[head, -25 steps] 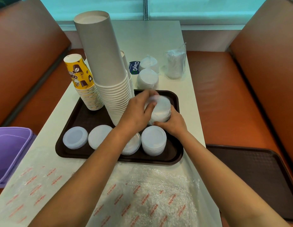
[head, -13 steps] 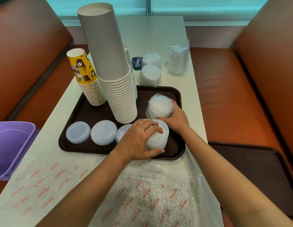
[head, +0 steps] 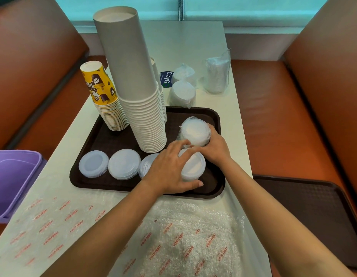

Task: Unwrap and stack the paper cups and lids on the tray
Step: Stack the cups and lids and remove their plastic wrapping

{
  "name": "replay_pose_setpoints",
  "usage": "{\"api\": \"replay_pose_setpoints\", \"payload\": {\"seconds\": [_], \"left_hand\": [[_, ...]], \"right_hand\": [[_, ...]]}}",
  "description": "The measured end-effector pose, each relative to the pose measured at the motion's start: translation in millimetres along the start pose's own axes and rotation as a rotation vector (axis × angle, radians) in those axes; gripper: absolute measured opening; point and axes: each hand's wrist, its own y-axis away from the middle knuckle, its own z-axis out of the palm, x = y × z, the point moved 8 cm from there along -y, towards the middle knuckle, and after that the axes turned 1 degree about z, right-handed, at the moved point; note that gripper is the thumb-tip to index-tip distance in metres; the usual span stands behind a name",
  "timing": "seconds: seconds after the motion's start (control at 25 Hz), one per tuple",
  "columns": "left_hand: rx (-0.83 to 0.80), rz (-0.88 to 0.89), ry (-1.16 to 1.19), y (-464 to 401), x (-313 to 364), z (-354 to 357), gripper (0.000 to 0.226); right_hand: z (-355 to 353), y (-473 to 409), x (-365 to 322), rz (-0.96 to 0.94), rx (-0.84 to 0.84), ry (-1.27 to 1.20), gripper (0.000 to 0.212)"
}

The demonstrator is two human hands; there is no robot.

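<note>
A dark brown tray holds a tall stack of white paper cups, a shorter yellow printed cup stack and a front row of white lid stacks. My left hand covers the front right lid stack. Its thumb wraps the near side and its fingers reach over the top toward the pack behind. My right hand grips a plastic-wrapped lid stack standing at the tray's right side, just behind that stack. A third lid stack is half hidden by my left hand.
Behind the tray lie two wrapped lid packs, a blue label and a clear wrapped sleeve. Printed plastic wrap covers the near table. A purple bin stands at left. A second tray lies on the right bench.
My left hand left the wrapped lid stack and came down onto the front right lid stack, then stretched its fingers back toward the wrapped one. My right hand stayed on the wrapped stack.
</note>
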Motion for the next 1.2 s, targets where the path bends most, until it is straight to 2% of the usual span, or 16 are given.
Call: {"api": "replay_pose_setpoints", "payload": {"seconds": [0.12,0.24,0.36,0.56,0.6,0.68,0.76,0.8,0.88,0.96,1.08,1.2], "left_hand": [[-0.013,-0.078,0.059,-5,0,-4,0.085],[-0.080,-0.179,0.097,-11,-5,1,0.075],[-0.088,-0.182,0.129,-14,-6,3,0.065],[-0.171,-0.187,0.055,-12,-7,10,0.070],[-0.135,-0.171,0.032,-12,-5,5,0.073],[0.069,-0.088,0.017,-15,7,-18,0.070],[0.276,-0.034,0.063,-32,14,-46,0.053],[0.270,-0.039,0.093,-47,14,-52,0.044],[0.122,-0.074,0.067,-84,10,-49,0.036],[-0.065,-0.092,-0.077,-115,0,-36,0.038],[-0.353,-0.123,-0.170,-135,-18,-12,0.041],[-0.485,-0.116,-0.197,-135,-22,-3,0.044]], "right_hand": [[-1,0,-1,-0.004,0.003,0.017,0.081],[-1,-1,0,0.002,0.005,0.009,0.081],[-1,-1,1,0.003,0.005,0.006,0.085],[0,-1,0,0.005,0.003,0.012,0.086],[0,0,1,0.007,0.003,0.012,0.084],[0,-1,2,0.012,0.002,0.006,0.079],[0,-2,3,0.019,-0.002,0.018,0.077],[1,-2,3,0.022,-0.005,0.026,0.078],[1,-2,2,0.027,-0.013,0.023,0.085],[2,-2,2,0.033,-0.026,0.018,0.093],[2,-2,5,0.029,-0.023,0.026,0.093],[2,-2,4,0.033,-0.025,0.022,0.089]]}}
